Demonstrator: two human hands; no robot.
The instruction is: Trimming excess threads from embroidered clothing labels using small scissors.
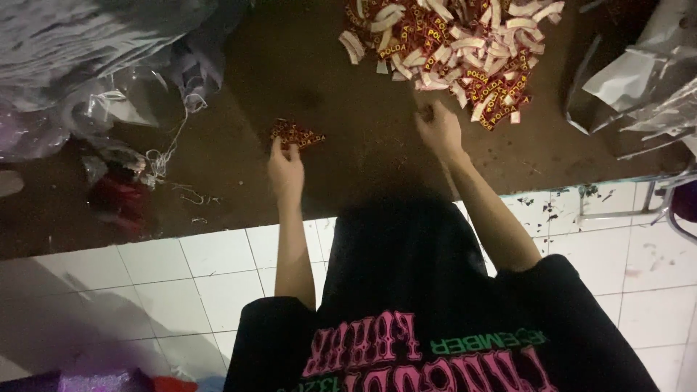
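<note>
The left hand pinches a small stack of red-and-yellow woven fabric labels at its near edge. They look light, limp and easily scattered. The right hand is curled beside the loose label heap; whether it holds anything, I cannot tell.

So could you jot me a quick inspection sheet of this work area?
Surface: dark brown mat over white floor tiles.
Job's things: heap of red-and-cream woven labels; small label stack.
Clutter: loose threads, plastic bags, clear wrapping.
Grips: left hand touches the small stack; right hand at the heap's edge.
Cables: nothing seen.
Surroundings: metal frame at right.
</note>
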